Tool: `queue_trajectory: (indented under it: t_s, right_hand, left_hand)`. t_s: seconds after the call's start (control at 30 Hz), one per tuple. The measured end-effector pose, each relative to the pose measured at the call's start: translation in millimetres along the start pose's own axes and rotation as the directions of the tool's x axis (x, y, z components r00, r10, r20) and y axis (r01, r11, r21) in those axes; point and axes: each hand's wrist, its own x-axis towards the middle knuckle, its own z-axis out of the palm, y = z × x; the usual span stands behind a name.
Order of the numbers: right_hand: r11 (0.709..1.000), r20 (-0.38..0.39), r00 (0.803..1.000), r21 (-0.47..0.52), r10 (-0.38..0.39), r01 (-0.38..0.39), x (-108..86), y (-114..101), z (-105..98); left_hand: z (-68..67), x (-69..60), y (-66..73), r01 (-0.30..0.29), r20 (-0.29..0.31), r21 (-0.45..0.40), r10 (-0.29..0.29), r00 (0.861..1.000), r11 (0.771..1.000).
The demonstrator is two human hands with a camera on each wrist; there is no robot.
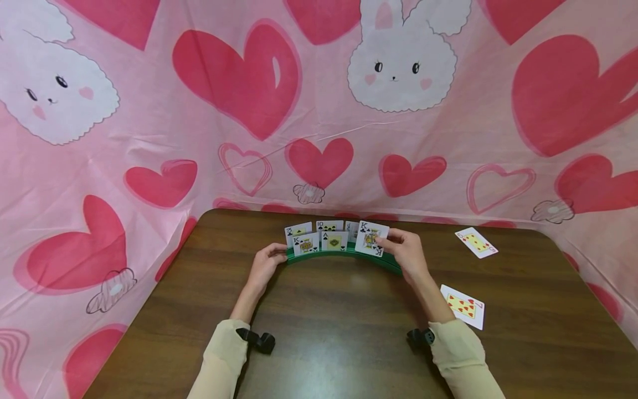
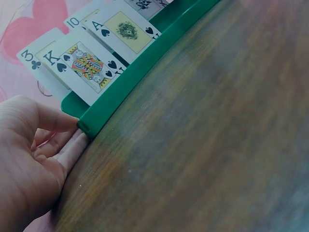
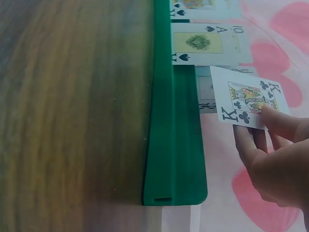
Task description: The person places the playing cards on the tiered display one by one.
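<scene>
A curved green card holder [image 1: 326, 254] stands on the table with playing cards upright in it. At its left end, my left hand [image 1: 265, 267] grips the tip between thumb and fingers. My right hand [image 1: 407, 255] pinches a king of clubs [image 3: 246, 99] by its edge, thumb on the face, above the holder's right part. In the front row are a king of spades [image 2: 82, 65] and an ace of spades [image 2: 123, 31]. Behind them stand a three of clubs [image 1: 294, 228], a ten [image 1: 329, 225] and a partly hidden card with a grey picture [image 3: 207, 92].
Two loose cards lie face up at the right of the wooden table [image 1: 329, 321]: a red diamond card [image 1: 476, 243] farther back and a seven of hearts [image 1: 466, 308] beside my right forearm. A pink cloth [image 1: 319, 111] with hearts and rabbits hangs behind the table.
</scene>
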Motion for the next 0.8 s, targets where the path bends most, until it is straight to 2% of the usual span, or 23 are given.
queue_trajectory:
  t_s: [0.23, 0.47, 0.6, 0.8]
  right_hand:
    - [0.993, -0.027, 1.000, -0.119, -0.013, 0.010, 1.0, 5, 4]
    - [0.986, -0.053, 0.997, -0.159, -0.057, 0.048, 1.9, 9, 6]
    - [0.976, -0.066, 0.994, -0.204, -0.090, 0.074, 1.9, 9, 7]
    - [0.972, -0.076, 0.995, -0.229, -0.068, 0.049, 3.2, 10, 7]
  left_hand:
    - [-0.8, 8.1, -14.9, -0.005, -0.014, 0.001, 0.005, 1.000, 1.000]
    - [0.5, 7.2, -15.0, -0.024, -0.028, 0.019, 0.024, 0.999, 1.000]
    - [0.1, 4.9, -9.6, -0.016, -0.015, 0.007, 0.016, 1.000, 1.000]
    - [0.1, 8.2, -15.2, -0.017, -0.030, 0.007, 0.017, 0.999, 1.000]
